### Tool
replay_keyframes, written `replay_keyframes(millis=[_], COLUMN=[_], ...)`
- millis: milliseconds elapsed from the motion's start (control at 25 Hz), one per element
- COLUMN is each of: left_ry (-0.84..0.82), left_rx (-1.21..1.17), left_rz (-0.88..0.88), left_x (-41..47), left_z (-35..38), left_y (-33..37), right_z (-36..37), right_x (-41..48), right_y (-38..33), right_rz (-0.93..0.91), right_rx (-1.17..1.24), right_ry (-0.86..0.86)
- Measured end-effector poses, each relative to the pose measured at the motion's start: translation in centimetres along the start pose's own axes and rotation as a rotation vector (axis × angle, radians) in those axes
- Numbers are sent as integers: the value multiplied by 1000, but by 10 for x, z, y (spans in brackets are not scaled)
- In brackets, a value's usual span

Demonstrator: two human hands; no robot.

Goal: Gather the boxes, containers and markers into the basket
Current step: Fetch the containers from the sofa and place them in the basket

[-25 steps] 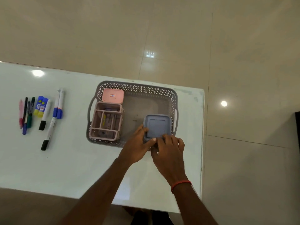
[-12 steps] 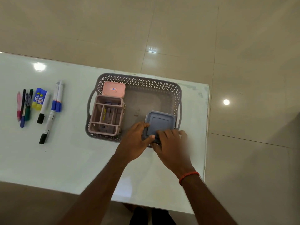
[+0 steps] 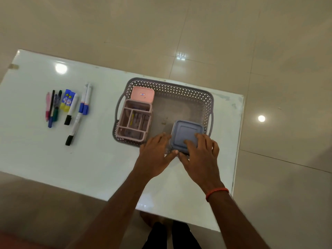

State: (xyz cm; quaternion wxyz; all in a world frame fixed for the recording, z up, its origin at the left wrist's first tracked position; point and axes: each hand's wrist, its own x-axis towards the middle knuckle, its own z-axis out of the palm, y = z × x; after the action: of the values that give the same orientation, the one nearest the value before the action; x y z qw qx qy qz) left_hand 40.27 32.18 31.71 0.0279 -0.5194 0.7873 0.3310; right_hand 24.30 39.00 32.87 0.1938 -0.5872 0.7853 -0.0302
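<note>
On the white table [image 3: 89, 168], the grey perforated basket [image 3: 179, 87] holds a pink compartment organiser [image 3: 133, 121] at its left, a blue-grey lidded container [image 3: 186, 132] in its near right corner and a pink lidded box [image 3: 142, 94] at the far left. Our left hand [image 3: 154, 155] and right hand [image 3: 201, 155] both clasp the container. The markers [image 3: 77, 112] lie well to the left, long axes pointing away from us, nearer our left hand.

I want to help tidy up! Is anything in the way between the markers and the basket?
Nothing visible: only white tabletop lies between the row of markers and the grey perforated plastic basket. Its middle is free.
</note>
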Motion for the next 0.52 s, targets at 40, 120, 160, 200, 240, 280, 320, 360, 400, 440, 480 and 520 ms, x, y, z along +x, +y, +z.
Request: replay_keyframes(millis=[40,120,160,200,240,280,320,360,400,440,480,520], left_ry=[11,19,25,31,35,36,38,41,45,42,48,64], left_rx=[-16,-36,-48,-58,-62,-59,-54,-51,-45,-39,-44,-51], left_rz=[2,2,-4,-14,-25,-36,-51,-67,-90,-114,-134,-153], left_x=[-7,-22,-30,-39,-49,-60,-75,-89,-102,-119,-136,-154], left_z=[-5,-21,-29,-39,-48,-58,-71,-82,-93,-104,-114,-124], left_y=[2,7,10,15,20,25,31,37,41,44,46,48], right_z=[-6,-22,-31,-40,-51,-62,-76,-90,-103,-115,-126,-137], right_x=[-2,-8,-11,-15,-21,-28,-37,-46,-54,-65,-76,-87], right_y=[-4,-14,-18,-23,-28,-34,-41,-48,-56,-66,-75,-85], right_rz=[-4,-23,-34,-43,-50,-58,-69,-81,-105,-138,-173,-216], right_rx=[6,12,12,9,11,17,24,31,27,15,7,0], right_ry=[1,0,3,2,-6,-18,-32,-42,-49,-61,-69,-80])
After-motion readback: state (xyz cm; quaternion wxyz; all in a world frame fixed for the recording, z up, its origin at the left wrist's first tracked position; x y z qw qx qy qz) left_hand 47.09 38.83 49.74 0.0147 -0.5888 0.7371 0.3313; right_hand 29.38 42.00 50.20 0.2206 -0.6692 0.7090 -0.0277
